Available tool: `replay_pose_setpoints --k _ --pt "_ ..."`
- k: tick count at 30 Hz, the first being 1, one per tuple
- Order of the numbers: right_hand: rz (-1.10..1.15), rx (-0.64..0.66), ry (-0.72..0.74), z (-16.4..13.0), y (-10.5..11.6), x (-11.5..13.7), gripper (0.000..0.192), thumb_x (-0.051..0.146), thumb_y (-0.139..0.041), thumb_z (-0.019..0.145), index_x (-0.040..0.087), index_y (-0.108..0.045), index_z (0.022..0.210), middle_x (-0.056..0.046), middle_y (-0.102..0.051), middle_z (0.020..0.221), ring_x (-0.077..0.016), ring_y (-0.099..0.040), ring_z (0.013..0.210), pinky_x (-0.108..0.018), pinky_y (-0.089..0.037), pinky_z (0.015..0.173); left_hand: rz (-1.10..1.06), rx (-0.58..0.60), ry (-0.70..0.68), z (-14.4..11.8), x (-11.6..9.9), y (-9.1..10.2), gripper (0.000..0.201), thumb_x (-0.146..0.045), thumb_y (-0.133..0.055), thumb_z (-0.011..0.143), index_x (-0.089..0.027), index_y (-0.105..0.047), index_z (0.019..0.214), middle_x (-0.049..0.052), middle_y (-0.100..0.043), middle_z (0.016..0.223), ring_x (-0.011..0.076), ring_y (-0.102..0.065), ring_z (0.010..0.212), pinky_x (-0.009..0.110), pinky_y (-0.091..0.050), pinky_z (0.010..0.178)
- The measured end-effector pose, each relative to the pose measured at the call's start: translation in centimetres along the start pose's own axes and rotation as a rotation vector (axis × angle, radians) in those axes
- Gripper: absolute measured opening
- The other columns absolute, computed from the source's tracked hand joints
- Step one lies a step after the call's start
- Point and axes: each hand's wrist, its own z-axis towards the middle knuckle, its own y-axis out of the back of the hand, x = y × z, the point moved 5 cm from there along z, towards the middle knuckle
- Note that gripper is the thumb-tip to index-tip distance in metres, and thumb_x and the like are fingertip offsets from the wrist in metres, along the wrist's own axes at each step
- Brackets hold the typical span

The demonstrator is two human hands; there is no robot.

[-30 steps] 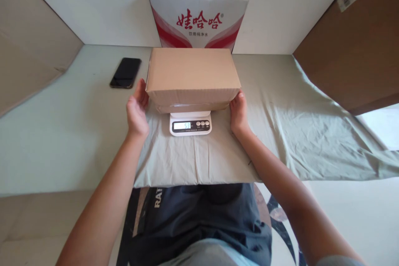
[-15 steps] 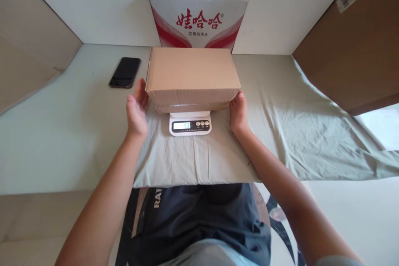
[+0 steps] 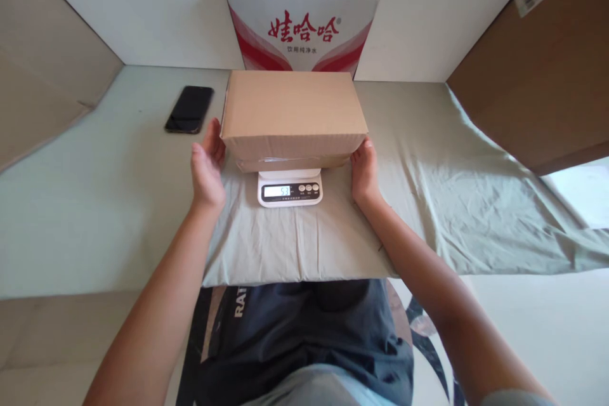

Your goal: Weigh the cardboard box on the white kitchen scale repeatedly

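Observation:
A brown cardboard box (image 3: 292,104) rests on a small white digital scale (image 3: 290,201), hiding its platform. The lit display reads what looks like 53. My left hand (image 3: 208,165) is at the box's left side, thumb up and fingers apart, holding nothing; its fingertips are very close to the cardboard. At the right front corner is my right hand (image 3: 365,168), its fingers stretched along the side and partly hidden by the box. I cannot tell whether either hand touches it.
A dark smartphone (image 3: 189,109) lies left of the box on a pale green cloth (image 3: 118,203). Behind stands a white and red carton (image 3: 302,28) with Chinese lettering, among white panels. Large brown cardboard pieces (image 3: 537,76) flank the table on both sides.
Almost nothing differs. The view has shifted very slightly; the hands stay beside the box and the display looks the same.

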Motion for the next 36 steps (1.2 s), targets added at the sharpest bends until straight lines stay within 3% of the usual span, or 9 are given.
replay_pose_setpoints --k 7,13,23,36 --pt "0.003 0.008 -0.009 0.01 0.14 -0.29 0.081 0.089 -0.061 0.091 0.038 -0.066 0.153 0.0 -0.054 0.186 -0.031 -0.037 0.183 -0.063 -0.022 0.155 0.009 -0.005 -0.005 -0.18 -0.34 -0.3 0.099 -0.101 -0.06 0.087 -0.028 -0.078 0.152 0.014 -0.061 0.178 0.043 -0.048 0.173 0.063 -0.037 0.145" --pt "0.008 0.007 0.002 -0.28 -0.06 0.22 0.084 0.089 -0.06 0.091 0.034 -0.064 0.155 -0.004 -0.054 0.186 -0.0329 -0.038 0.182 -0.065 -0.022 0.155 -0.021 -0.014 0.001 -0.25 -0.4 -0.41 0.093 -0.1 -0.061 0.087 -0.032 -0.08 0.149 0.009 -0.065 0.175 0.0387 -0.05 0.172 0.058 -0.038 0.145" --pt "-0.011 0.021 0.019 -0.02 0.25 -0.3 0.076 0.088 -0.058 0.095 0.039 -0.067 0.152 0.001 -0.057 0.183 -0.0313 -0.04 0.181 -0.064 -0.025 0.154 0.0 -0.001 0.0 -0.15 -0.55 -0.63 0.101 -0.102 -0.057 0.087 -0.026 -0.077 0.151 0.015 -0.061 0.178 0.0423 -0.047 0.173 0.06 -0.036 0.145" --pt "0.03 0.005 0.008 -0.11 0.18 -0.1 0.073 0.088 -0.064 0.091 0.039 -0.069 0.145 0.002 -0.057 0.184 -0.034 -0.039 0.181 -0.067 -0.023 0.155 -0.007 0.011 -0.016 -0.44 -0.88 -0.92 0.097 -0.099 -0.059 0.089 -0.026 -0.078 0.15 0.013 -0.063 0.177 0.0427 -0.046 0.174 0.062 -0.036 0.145"
